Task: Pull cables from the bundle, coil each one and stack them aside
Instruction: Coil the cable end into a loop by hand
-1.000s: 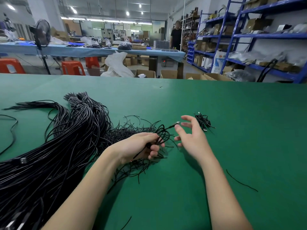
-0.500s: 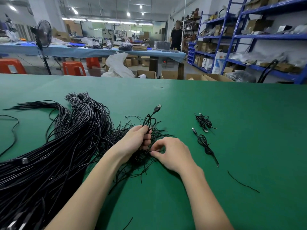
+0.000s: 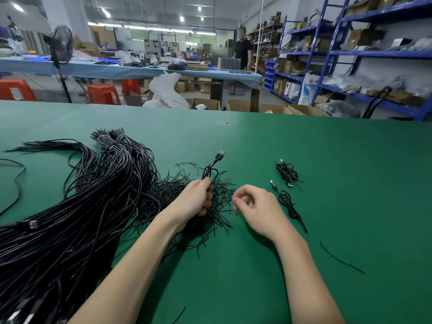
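Cable bundle [image 3: 70,220] cut off at left edge, left hand [image 3: 195,199] gripping coiled cable [image 3: 211,170], right hand [image 3: 254,206] loosely curled, empty.

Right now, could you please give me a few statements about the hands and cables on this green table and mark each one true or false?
1. The left hand grips a coiled cable whose USB plug points up. True.
2. The right hand holds a coiled cable. False: its fingers are loosely curled and hold nothing.
3. Two coiled cables lie to the right of the hands, a far one and a near one. True.
4. The big cable bundle lies on the right side of the table. False: it lies on the left.
5. The two coiled cables are stacked on each other. False: they lie apart.
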